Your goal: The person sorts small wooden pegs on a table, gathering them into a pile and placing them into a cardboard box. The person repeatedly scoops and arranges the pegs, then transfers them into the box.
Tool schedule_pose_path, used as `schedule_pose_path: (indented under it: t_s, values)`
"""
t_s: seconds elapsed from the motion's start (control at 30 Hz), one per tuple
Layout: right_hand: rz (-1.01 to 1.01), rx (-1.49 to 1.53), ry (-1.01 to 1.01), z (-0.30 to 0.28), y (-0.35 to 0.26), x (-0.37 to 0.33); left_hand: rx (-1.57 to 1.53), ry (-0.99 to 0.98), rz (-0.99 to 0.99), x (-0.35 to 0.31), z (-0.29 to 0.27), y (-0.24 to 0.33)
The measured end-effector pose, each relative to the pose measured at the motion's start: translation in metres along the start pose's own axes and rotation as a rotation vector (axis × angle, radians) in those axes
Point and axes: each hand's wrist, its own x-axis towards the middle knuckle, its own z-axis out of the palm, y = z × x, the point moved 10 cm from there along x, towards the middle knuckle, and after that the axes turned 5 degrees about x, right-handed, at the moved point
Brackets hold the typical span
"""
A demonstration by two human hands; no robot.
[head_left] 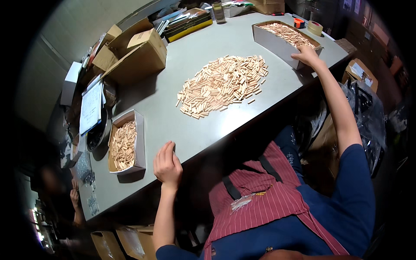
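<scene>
A loose heap of small wooden dowel pins [225, 84] lies in the middle of the grey table. My left hand [168, 164] rests at the near table edge, fingers lightly bent and holding nothing, between the heap and a small open box [140, 141] of dowels. At the far right, my right hand [307, 55] grips the near end of a long white cardboard box [273, 43]. Its thumb lies against the outer wall, and its fingers reach over the rim, partly hidden. Dowel pins [288, 34] fill this box.
Behind the heap stands an open brown carton [145, 56]. A clipboard with papers [91, 106] leans at the left, above a dark bowl [99, 132]. Tape rolls [315, 28] sit beyond the long box. Another person's hand [75, 195] shows at the left table edge.
</scene>
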Motion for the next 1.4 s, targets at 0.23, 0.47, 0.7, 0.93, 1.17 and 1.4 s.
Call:
schedule_pose_path:
  t_s: [0.23, 0.47, 0.7, 0.93, 1.17, 1.4]
  values:
    - [-0.037, -0.02, 0.237, -0.026, 0.012, -0.035, -0.736, -0.049, -0.297, -0.024, 0.002, 0.02]
    - [-0.19, -0.015, 0.305, -0.07, -0.023, -0.097, -1.339, -0.712, -0.003, -0.002, 0.074, 0.246]
    - [-0.213, -0.025, 0.321, -0.119, -0.034, -0.165, -2.484, -1.287, -0.525, 0.07, 0.189, 0.413]
    - [-0.286, -0.024, 0.384, -0.134, -0.038, -0.221, -2.829, -1.147, -0.857, 0.144, 0.254, 0.481]
    - [-0.492, -0.142, 0.387, -0.16, -0.068, -0.275, -3.058, -1.146, -0.89, 0.128, 0.239, 0.497]
    - [-0.574, 0.035, 0.321, -0.183, -0.067, -0.367, -3.014, -1.724, -3.038, 0.004, 0.186, 0.434]
